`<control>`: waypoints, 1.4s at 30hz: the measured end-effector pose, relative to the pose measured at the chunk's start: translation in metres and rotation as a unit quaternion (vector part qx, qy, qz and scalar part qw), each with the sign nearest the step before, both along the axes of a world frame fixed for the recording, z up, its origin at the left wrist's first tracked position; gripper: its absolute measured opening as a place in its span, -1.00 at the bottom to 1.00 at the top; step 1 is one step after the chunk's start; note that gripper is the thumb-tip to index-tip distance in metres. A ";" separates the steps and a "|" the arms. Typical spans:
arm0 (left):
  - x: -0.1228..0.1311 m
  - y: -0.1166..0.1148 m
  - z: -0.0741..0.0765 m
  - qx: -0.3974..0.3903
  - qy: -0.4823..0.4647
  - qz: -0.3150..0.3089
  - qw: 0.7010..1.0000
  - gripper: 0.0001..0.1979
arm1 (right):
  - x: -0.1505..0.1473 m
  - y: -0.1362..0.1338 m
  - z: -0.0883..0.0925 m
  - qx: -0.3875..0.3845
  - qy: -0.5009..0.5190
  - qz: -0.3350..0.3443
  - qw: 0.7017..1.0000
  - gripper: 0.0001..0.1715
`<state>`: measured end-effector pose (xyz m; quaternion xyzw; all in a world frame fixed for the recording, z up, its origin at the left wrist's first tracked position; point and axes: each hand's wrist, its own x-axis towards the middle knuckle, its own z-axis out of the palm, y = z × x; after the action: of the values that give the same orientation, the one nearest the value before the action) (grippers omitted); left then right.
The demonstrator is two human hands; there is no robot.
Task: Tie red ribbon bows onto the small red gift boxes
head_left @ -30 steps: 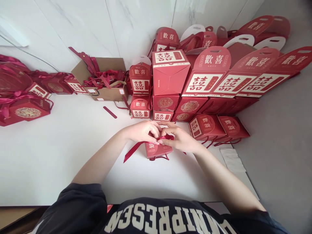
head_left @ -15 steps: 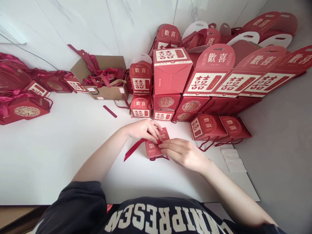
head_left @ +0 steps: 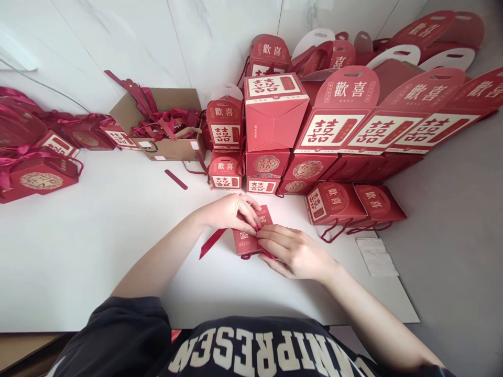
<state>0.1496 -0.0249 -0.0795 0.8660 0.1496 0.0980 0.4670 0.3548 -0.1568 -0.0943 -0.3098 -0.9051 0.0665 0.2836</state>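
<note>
A small red box (head_left: 244, 244) with pale characters lies on the white table, under both my hands. My left hand (head_left: 234, 212) reaches over its top from the upper left, with thumb and fingers pinched on a dark red ribbon (head_left: 212, 243) whose loose tail runs out to the left. From the right, my right hand (head_left: 290, 248) meets it at the middle of the box, fingers bent around another part of the ribbon that shows below them. The ribbon's crossing is mostly hidden by my fingers. A red cord handle shows at the box's near edge.
Red boxes (head_left: 275, 118) stand stacked behind, with two more (head_left: 334, 201) at the right. An open cardboard box (head_left: 173, 149) holds ribbons. A loose strip (head_left: 175, 179) lies before it. Finished-looking ribboned boxes (head_left: 43, 178) sit far left. White paper (head_left: 376, 256) lies near the right wall.
My right hand has turned slightly, its lower fingers spreading down, and ribbon now shows beneath them. My left fingers have closed in near the box's centre. The view has shifted slightly.
</note>
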 end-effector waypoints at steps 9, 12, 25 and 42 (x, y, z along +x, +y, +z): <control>0.002 -0.047 0.030 0.244 0.059 0.111 0.961 -0.91 | 0.002 0.025 0.004 -0.163 0.186 -0.088 0.965 -0.86; 0.000 -0.060 0.029 0.336 0.070 0.142 0.928 -0.85 | 0.001 0.038 0.002 -0.190 0.183 -0.067 0.962 -0.90; -0.014 -0.047 -0.005 0.522 -0.075 0.151 0.836 -0.86 | 0.003 0.060 0.001 -0.162 0.131 -0.011 0.978 -0.82; -0.017 -0.042 -0.013 0.439 -0.098 0.173 0.876 -0.91 | 0.002 0.057 0.003 -0.150 0.093 -0.012 0.984 -0.83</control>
<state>0.1329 -0.0669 -0.0927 0.9284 0.1922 0.3169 0.0267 0.3564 -0.0996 -0.0910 -0.3519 -0.8511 0.2261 0.3174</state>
